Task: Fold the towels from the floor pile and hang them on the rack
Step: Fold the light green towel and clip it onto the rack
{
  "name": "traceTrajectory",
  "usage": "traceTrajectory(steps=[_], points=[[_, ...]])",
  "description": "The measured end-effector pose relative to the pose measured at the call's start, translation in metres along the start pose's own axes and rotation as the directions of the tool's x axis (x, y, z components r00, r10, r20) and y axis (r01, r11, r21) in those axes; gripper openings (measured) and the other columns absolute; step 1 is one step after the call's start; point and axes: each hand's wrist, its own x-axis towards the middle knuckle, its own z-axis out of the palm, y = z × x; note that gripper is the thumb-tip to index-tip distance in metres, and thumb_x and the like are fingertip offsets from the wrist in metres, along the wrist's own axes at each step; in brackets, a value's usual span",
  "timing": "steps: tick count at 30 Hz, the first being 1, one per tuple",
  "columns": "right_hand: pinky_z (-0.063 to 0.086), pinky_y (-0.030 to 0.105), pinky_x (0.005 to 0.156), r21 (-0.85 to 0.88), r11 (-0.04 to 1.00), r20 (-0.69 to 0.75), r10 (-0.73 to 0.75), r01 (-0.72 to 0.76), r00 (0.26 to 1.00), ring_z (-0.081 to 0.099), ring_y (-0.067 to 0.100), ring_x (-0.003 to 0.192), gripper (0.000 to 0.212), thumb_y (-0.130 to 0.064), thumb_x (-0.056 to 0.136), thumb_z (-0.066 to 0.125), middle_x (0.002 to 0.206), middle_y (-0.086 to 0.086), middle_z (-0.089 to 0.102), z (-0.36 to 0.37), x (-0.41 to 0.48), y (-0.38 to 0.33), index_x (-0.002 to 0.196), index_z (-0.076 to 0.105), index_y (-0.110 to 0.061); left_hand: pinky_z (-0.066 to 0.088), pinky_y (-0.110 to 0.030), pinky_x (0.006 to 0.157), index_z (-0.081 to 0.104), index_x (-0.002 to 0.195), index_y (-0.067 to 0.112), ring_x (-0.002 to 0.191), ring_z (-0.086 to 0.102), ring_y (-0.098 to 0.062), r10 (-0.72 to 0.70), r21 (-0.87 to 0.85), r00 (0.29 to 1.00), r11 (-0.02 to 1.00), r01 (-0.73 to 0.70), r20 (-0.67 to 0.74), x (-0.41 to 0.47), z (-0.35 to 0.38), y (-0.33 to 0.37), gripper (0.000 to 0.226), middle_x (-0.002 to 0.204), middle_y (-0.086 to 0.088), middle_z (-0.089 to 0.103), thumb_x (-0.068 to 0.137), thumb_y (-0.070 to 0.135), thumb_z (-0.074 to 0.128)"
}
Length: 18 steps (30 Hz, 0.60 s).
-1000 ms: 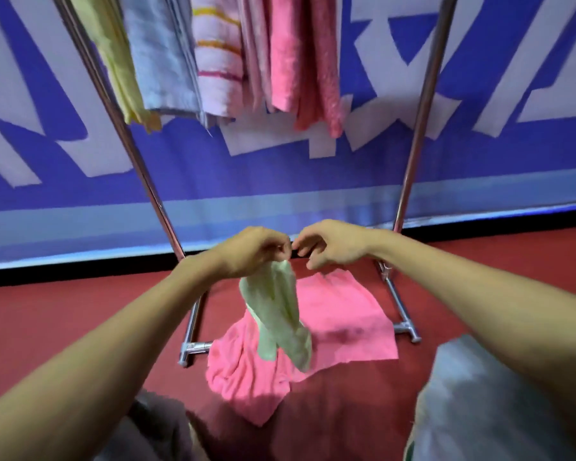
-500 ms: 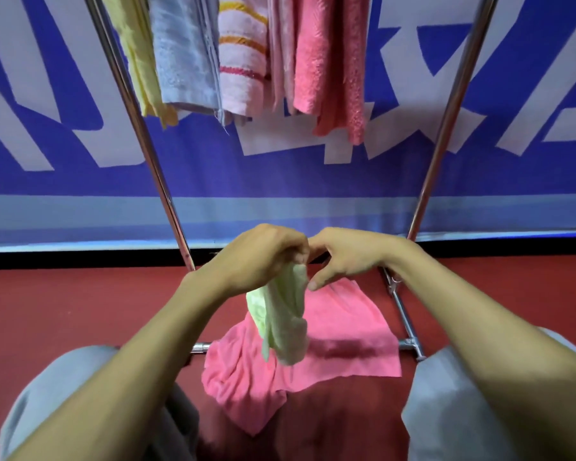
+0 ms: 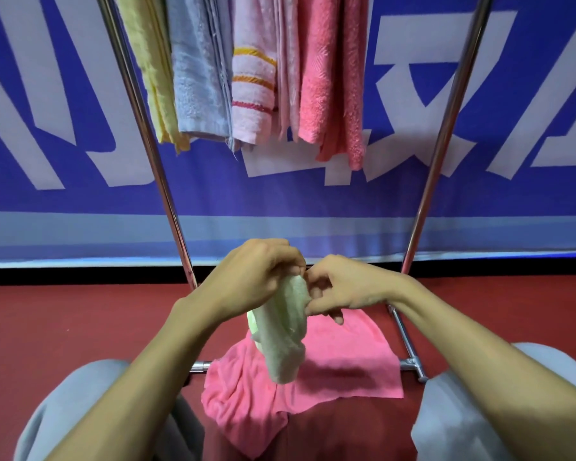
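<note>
A small pale green towel [image 3: 285, 331] hangs bunched from my left hand [image 3: 251, 281], which grips its top edge in front of me. My right hand [image 3: 338, 289] is right beside it, fingers curled and pinching the same top edge. Below them a pink towel [image 3: 340, 371] lies spread on the red floor between the rack's feet. The metal rack [image 3: 147, 134] stands ahead. Several towels hang from its top: a yellow one [image 3: 150, 68], a light blue one [image 3: 197, 68], a white striped one [image 3: 253, 81] and a coral one [image 3: 333, 78].
A blue and white banner wall [image 3: 479, 194] runs behind the rack. The rack's base bar [image 3: 409, 347] lies on the red floor [image 3: 64, 327] at the right. My grey-clad knees [image 3: 80, 404] fill the lower corners.
Both hands have stayed together at the green towel's top edge, the right fingers working further onto it. The towel hangs more bunched. The camera has tilted and my knees have come into view.
</note>
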Motion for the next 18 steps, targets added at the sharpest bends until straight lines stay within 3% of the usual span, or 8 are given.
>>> traceTrajectory(steps=[2,5,7,10,13,16,18], points=[[0.041,0.019,0.052,-0.056,0.998,-0.064,-0.015,0.012,0.998,0.056,0.012,0.045,0.022,-0.011,0.077,0.070,0.055,0.006,0.060,0.001,0.000,-0.004,0.065,0.054,-0.003,0.050,-0.039,0.069,0.065,0.086,0.024,0.076,0.057,-0.011,-0.036,-0.018,0.999,0.999,0.035,-0.023,-0.001,-0.002,-0.006,0.019,0.077,0.015,0.057,0.084,0.018,0.048],[0.031,0.023,0.052,-0.136,0.990,-0.281,-0.082,0.045,0.956,0.038,0.006,0.048,0.030,-0.018,0.074,0.071,0.052,-0.004,0.044,-0.004,0.003,-0.002,0.057,0.047,-0.011,0.050,-0.040,0.071,0.060,0.087,0.029,0.078,0.057,-0.003,-0.081,-0.026,0.994,0.997,0.079,-0.069,-0.003,-0.007,-0.016,0.015,0.080,0.014,0.060,0.091,0.015,0.056],[0.029,0.025,0.054,-0.154,0.986,-0.427,-0.127,0.067,0.895,0.034,0.007,0.051,0.035,-0.024,0.072,0.072,0.051,-0.007,0.039,-0.010,0.005,0.000,0.052,0.044,-0.020,0.047,-0.035,0.068,0.059,0.090,0.026,0.070,0.051,0.000,-0.128,-0.059,0.989,0.991,0.124,-0.070,-0.004,-0.011,-0.017,0.004,0.073,0.013,0.056,0.093,0.025,0.057],[0.032,0.022,0.056,-0.093,0.987,-0.634,-0.159,0.130,0.756,0.040,0.006,0.054,0.027,-0.022,0.064,0.066,0.054,-0.006,0.045,-0.018,0.006,0.002,0.049,0.045,-0.028,0.037,-0.026,0.057,0.058,0.090,0.020,0.060,0.044,-0.008,-0.176,-0.089,0.984,0.981,0.174,-0.020,-0.005,-0.013,-0.017,0.018,0.063,0.007,0.051,0.090,0.037,0.060],[0.039,0.026,0.061,0.062,0.976,-0.736,-0.096,0.209,0.670,0.049,0.012,0.062,0.013,-0.015,0.062,0.063,0.064,0.002,0.055,-0.025,0.003,0.005,0.052,0.054,-0.015,0.032,-0.024,0.054,0.056,0.081,0.008,0.056,0.037,-0.013,-0.196,-0.082,0.979,0.978,0.192,-0.049,-0.005,-0.013,-0.018,0.029,0.060,0.003,0.048,0.091,0.036,0.058],[0.041,0.024,0.064,0.205,0.935,-0.730,-0.052,0.290,0.682,0.053,0.010,0.068,0.012,-0.007,0.062,0.060,0.072,0.003,0.063,-0.027,-0.001,0.004,0.061,0.058,0.005,0.038,-0.017,0.056,0.059,0.077,0.012,0.059,0.047,-0.008,-0.234,-0.190,0.963,0.960,0.206,-0.135,-0.002,-0.013,-0.015,0.023,0.063,0.003,0.054,0.091,0.030,0.060],[0.041,0.029,0.064,0.232,0.921,-0.740,-0.042,0.313,0.671,0.052,0.015,0.068,0.013,-0.002,0.064,0.062,0.073,0.016,0.063,-0.029,-0.003,0.003,0.067,0.056,0.008,0.045,-0.019,0.063,0.064,0.079,0.017,0.064,0.054,-0.002,-0.312,-0.363,0.934,0.902,0.233,-0.173,0.002,-0.012,-0.012,0.013,0.070,0.006,0.062,0.090,0.025,0.063]])
